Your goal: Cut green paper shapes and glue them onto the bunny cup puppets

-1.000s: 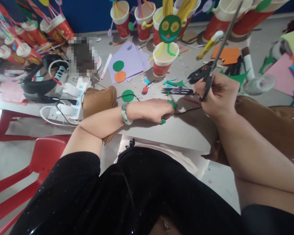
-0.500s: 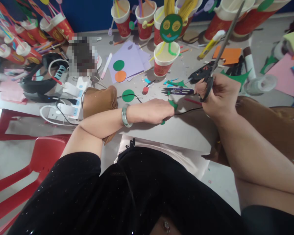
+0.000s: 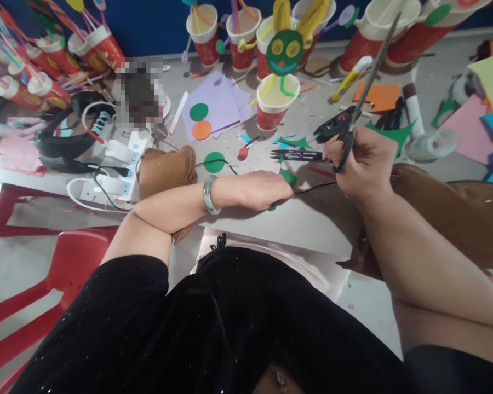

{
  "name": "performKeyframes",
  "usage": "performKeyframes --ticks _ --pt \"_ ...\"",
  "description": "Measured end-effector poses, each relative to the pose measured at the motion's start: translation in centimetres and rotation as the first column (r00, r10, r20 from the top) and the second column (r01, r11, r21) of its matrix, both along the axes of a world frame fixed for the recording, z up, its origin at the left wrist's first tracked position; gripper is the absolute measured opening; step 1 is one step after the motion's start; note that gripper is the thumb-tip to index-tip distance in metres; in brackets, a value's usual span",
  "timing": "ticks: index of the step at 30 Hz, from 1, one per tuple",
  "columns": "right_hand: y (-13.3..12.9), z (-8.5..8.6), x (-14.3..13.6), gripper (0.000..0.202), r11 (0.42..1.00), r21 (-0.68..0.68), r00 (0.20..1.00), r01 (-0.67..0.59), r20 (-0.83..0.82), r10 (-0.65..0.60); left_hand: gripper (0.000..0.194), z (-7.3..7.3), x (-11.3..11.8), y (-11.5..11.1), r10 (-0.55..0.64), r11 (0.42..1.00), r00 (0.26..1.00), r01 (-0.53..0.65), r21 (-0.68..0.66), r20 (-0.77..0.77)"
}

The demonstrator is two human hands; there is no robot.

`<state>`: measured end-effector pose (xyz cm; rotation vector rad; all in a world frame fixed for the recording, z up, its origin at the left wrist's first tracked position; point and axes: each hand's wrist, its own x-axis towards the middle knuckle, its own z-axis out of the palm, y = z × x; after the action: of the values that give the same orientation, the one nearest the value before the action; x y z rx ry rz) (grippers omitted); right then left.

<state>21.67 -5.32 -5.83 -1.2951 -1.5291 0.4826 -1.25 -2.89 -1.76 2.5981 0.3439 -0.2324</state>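
Observation:
In the head view my left hand (image 3: 257,190) is closed low over the table, with a piece of green paper (image 3: 288,178) showing at its fingertips. A bit more green peeks out below the fingers; most is hidden. My right hand (image 3: 367,161) grips the handles of a pair of scissors (image 3: 373,71), blades pointing up and away from me. Close to its fingers lie purple thread snips (image 3: 299,155). Beyond both hands stands a red-and-white paper cup (image 3: 273,115) with a green paper face (image 3: 285,52) above it. A green paper disc (image 3: 214,162) lies beyond my left wrist.
Several paper cups (image 3: 205,41) line the back. A black glue gun (image 3: 332,125), a yellow marker (image 3: 350,79) and purple paper sheets (image 3: 224,104) lie behind the hands. At left is a white power strip (image 3: 137,150) with cables; brown cloth (image 3: 443,219) lies at right.
My right hand and the scissors have shifted very slightly left. My left hand stays closed in nearly the same place.

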Motion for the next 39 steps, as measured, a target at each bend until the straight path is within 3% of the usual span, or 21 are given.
performKeyframes --ticks 7,15,22,25,28,32,35,39 --pt "-0.2 -0.1 0.1 0.059 1.000 -0.006 1.000 -0.016 0.007 0.016 0.026 0.4 0.0 -0.3 0.001 0.997 1.000 0.001 0.081 -0.024" --pt "0.0 -0.2 0.1 0.058 0.999 0.034 1.000 -0.016 -0.011 0.017 0.023 0.0 -0.3 0.2 -0.098 0.994 0.995 0.098 0.051 0.007" --pt "-0.1 -0.1 0.1 0.052 0.998 0.036 0.999 -0.047 -0.018 0.048 0.022 0.7 0.0 0.4 -0.056 0.990 0.998 0.053 -0.129 -0.018" --pt "-0.2 0.3 0.0 0.055 0.998 0.029 0.999 -0.049 -0.014 0.050 0.021 1.0 0.5 0.7 0.015 0.974 1.000 -0.013 -0.227 0.009" --pt "-0.1 0.9 -0.2 0.059 0.998 -0.017 0.993 -0.067 -0.102 0.065 0.014 1.4 1.0 1.1 0.254 0.903 0.955 -0.177 -0.391 0.156" --pt "-0.1 1.6 -0.6 0.060 0.973 -0.172 0.923 -0.155 -0.377 0.081 0.019 1.7 1.3 1.4 0.600 0.706 0.758 -0.352 -0.615 0.255" --pt "-0.3 2.0 -1.1 0.054 0.943 -0.241 0.878 -0.230 -0.470 0.094 0.027 1.6 1.4 1.4 0.702 0.612 0.658 -0.364 -0.702 0.271" --pt "-0.7 1.9 -1.2 0.044 0.915 -0.300 0.861 -0.269 -0.501 0.089 0.033 1.3 1.5 1.3 0.768 0.533 0.580 -0.342 -0.774 0.272"
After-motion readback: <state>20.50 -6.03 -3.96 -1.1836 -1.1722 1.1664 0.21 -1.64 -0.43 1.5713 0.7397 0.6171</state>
